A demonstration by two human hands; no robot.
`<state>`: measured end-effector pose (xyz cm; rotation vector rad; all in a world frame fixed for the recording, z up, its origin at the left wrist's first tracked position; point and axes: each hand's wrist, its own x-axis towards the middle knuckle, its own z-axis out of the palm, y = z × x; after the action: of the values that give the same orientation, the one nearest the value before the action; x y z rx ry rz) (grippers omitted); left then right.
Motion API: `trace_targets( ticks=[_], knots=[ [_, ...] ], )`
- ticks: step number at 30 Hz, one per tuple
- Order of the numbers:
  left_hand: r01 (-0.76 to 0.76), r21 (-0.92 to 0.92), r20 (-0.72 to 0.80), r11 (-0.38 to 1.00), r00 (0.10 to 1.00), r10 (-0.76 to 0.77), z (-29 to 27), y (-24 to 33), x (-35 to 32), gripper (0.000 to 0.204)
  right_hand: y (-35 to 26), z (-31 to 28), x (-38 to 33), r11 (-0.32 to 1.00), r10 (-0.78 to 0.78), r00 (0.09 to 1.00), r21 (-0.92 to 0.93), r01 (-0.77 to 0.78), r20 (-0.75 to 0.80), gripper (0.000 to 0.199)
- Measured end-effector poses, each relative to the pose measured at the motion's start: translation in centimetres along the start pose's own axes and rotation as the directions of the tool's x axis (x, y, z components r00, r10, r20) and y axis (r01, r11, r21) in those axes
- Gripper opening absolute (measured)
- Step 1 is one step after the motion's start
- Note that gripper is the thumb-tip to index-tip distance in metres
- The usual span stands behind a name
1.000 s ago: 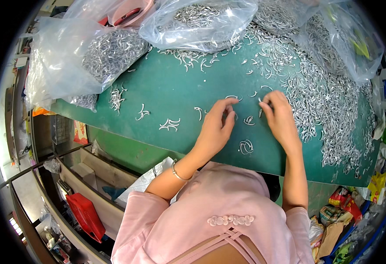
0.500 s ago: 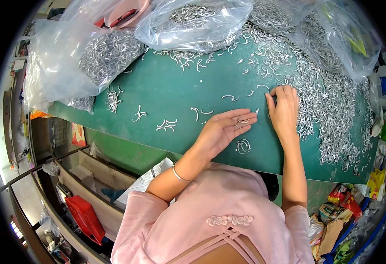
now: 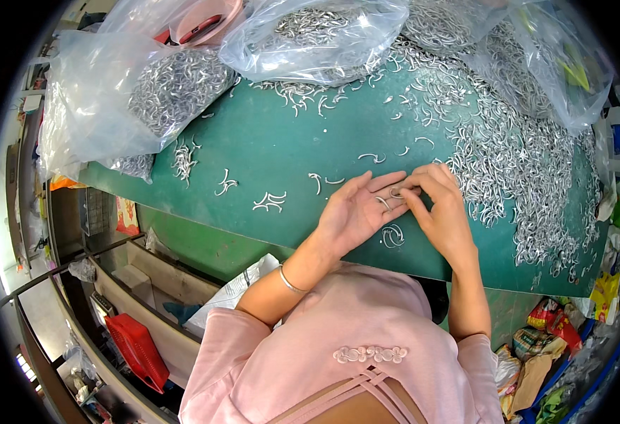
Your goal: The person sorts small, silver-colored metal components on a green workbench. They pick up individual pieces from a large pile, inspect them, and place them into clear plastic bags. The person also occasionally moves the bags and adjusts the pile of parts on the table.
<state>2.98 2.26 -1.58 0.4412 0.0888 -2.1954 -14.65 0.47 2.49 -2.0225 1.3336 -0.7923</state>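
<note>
My left hand is turned palm up over the green table, its fingers stretched to the right. Small curved silvery metal pieces are held on its fingers. My right hand meets those fingertips, thumb and forefinger pinched on a curved metal piece that is partly hidden. Just below the hands lies a small cluster of curved pieces. Other small groups and loose pieces are spread to the left and beyond. A large heap of the same pieces covers the table's right side.
Clear plastic bags filled with metal pieces line the far edge, another bag at far left. Behind them sits a pink bowl holding a red-handled tool. A red basket rests lower left. Coloured packages are piled lower right.
My right hand has moved left and nearer, from the heap's edge to my left fingertips. My left hand stays nearly in place, its fingers shifted slightly.
</note>
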Motion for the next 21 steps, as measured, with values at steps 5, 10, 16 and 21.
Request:
trace_targets(
  ticks=[5, 10, 16, 21],
  knots=[
    [0.002, -0.044, 0.030, 0.999, 1.000, -0.001, 0.2, 0.1, -0.3, 0.060, -0.7, -0.8, -0.2, 1.000, -0.009, 0.999, -0.005, 0.009, -0.035, 0.014],
    [-0.048, 0.176, 0.003, 0.983, 0.999, 0.049, 0.2, 0.3, -0.7, 0.054, -0.5, -0.4, -0.7, 1.000, -0.020, 0.998, -0.019, 0.019, -0.066, 0.021],
    [-0.059, 0.344, -0.004, 0.937, 0.998, 0.064, -0.4, 0.0, -2.0, 0.048, -2.1, 1.0, -0.7, 0.991, -0.073, 0.991, -0.102, 0.084, 0.108, 0.019],
    [-0.034, 0.444, -0.129, 0.895, 0.986, 0.101, -0.6, -0.2, -4.0, 0.043, -2.0, 1.8, -1.1, 0.997, -0.076, 0.986, 0.030, 0.072, 0.150, 0.012]
  ],
)
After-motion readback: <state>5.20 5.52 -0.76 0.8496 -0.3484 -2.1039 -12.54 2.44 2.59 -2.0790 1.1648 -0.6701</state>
